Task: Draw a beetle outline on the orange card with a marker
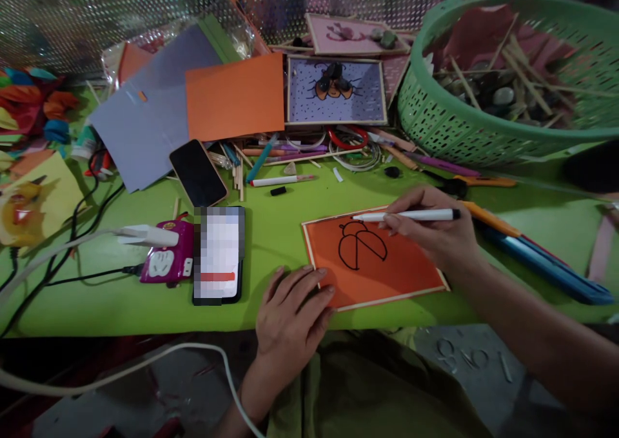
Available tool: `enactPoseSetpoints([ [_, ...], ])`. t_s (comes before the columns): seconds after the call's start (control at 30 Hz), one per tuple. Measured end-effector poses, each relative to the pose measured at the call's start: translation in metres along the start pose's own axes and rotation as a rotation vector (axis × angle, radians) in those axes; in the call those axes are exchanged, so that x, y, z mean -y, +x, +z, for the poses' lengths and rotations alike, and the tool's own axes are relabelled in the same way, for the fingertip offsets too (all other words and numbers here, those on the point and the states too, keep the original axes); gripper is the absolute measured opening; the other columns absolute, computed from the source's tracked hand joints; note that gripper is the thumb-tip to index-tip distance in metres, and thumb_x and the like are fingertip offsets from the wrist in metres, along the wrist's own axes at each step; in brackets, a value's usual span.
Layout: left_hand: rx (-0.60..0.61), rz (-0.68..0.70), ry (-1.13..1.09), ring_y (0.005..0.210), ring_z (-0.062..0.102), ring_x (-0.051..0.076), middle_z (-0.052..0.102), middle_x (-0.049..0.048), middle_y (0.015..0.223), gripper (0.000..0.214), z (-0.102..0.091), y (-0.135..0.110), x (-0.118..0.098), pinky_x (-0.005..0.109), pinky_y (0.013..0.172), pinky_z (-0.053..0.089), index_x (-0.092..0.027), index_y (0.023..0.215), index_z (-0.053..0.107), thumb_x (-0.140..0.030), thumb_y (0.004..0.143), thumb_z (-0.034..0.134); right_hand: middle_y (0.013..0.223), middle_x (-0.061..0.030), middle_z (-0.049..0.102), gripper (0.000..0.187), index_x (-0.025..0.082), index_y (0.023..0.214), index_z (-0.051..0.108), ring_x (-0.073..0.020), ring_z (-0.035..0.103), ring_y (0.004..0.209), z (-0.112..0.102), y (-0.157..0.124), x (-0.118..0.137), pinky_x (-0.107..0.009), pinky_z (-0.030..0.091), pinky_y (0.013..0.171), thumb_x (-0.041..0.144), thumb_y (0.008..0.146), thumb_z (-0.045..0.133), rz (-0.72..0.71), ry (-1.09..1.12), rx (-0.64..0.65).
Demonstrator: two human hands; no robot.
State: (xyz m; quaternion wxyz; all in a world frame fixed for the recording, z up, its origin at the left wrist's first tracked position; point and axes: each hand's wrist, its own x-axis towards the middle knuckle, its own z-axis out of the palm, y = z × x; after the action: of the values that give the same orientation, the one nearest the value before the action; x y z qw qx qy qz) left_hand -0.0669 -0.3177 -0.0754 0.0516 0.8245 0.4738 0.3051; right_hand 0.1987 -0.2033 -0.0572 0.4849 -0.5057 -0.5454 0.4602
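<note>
My right hand (430, 225) grips a white marker (411, 215) with a black end, its tip at the top of a black ladybug outline (362, 248). The outline is drawn on an orange card (401, 267) edged with thin pale sticks. My left hand (297, 309) lies with fingers stretched out over the card's lower left edge, holding nothing. Left of that hand, a lit phone (218, 254) rests on the green table (271, 231), its screen blurred out. Beyond the card lie a small black cap (278, 191) and a white-and-red marker (275, 180).
A green basket (435, 115) of sticks and stones stands at the back right. Behind lie a framed purple picture (300, 106), an orange sheet (232, 96) and a dark phone (198, 173). A magenta power adapter (181, 251) with cords sits left; a blue cutter (546, 264) lies right.
</note>
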Motion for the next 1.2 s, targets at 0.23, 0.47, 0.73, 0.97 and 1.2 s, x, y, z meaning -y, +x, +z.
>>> enactPoseSetpoints([
  [0.23,0.001,0.018,0.003,0.122,0.077,0.023,0.085,0.0023,0.129,0.019,0.0,0.0,0.001,0.045,0.117,0.048,-0.027,0.12,0.074,-0.028,0.113,0.057,0.062,0.0004,0.075,0.036,0.023,0.073,0.073,-0.0157,0.071,0.052,-0.008,0.003,0.008,-0.024,0.055,0.046,0.042,0.068,0.103,-0.077,0.171,-0.188],
  [0.47,-0.021,0.018,0.003,0.121,0.077,0.022,0.085,0.0012,0.13,0.018,0.001,-0.001,0.002,0.045,0.116,0.05,-0.027,0.119,0.075,-0.027,0.111,0.06,0.061,0.0007,0.074,0.026,0.024,0.072,0.074,-0.0137,0.068,0.05,-0.013,0.003,0.009,-0.021,0.052,0.045,0.034,0.068,0.098,-0.085,0.232,-0.234],
  [0.73,-0.052,0.021,0.002,0.119,0.079,0.022,0.085,0.0016,0.129,0.019,0.005,-0.006,0.007,0.046,0.113,0.058,-0.029,0.119,0.077,-0.022,0.107,0.064,0.064,-0.0012,0.072,0.029,0.026,0.072,0.076,-0.0165,0.066,0.055,-0.012,0.003,0.009,-0.024,0.05,0.045,0.044,0.069,0.098,-0.016,0.218,-0.167],
  [0.97,-0.065,0.017,-0.003,0.118,0.079,0.022,0.085,0.0011,0.129,0.02,0.006,-0.009,0.008,0.047,0.112,0.059,-0.029,0.118,0.077,-0.021,0.104,0.065,0.066,-0.0025,0.072,0.028,0.03,0.073,0.076,-0.0207,0.063,0.055,-0.013,0.002,0.003,-0.032,0.049,0.045,0.049,0.073,0.096,-0.008,0.199,-0.137],
  [1.2,-0.068,0.022,0.0,0.118,0.079,0.024,0.085,0.002,0.13,0.018,0.007,-0.008,0.008,0.048,0.112,0.058,-0.028,0.119,0.076,-0.027,0.103,0.07,0.067,-0.0015,0.07,0.034,0.026,0.076,0.074,-0.0175,0.061,0.056,-0.014,0.004,-0.003,-0.029,0.05,0.048,0.053,0.076,0.094,-0.047,0.221,-0.107],
])
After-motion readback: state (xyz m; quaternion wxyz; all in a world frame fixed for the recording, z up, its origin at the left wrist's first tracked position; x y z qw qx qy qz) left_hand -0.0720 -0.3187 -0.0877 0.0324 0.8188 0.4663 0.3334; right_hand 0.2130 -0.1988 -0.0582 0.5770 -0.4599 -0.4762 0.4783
